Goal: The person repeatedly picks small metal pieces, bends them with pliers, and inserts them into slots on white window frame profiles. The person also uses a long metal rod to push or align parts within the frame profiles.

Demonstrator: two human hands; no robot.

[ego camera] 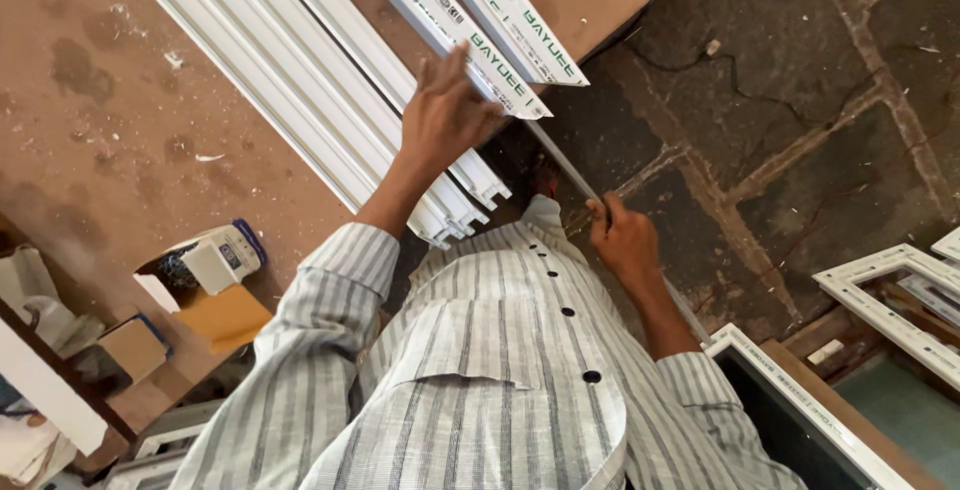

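Hands on a long white plastic window profile

The left hand presses flat on its cut end, steadying it; the right hand, just below that end, pinches a thin grey strip running from it.

The long white profiles run off the top edge of the picture, so their far ends can't be seen, and the left hand covers the spot where the thin grey strip meets the printed profile. The right hand wraps the strip, hiding that stretch, and lower down the strip slips behind the forearm. At right, the white frames are cut by the edge, and the small device has a display too small to read.
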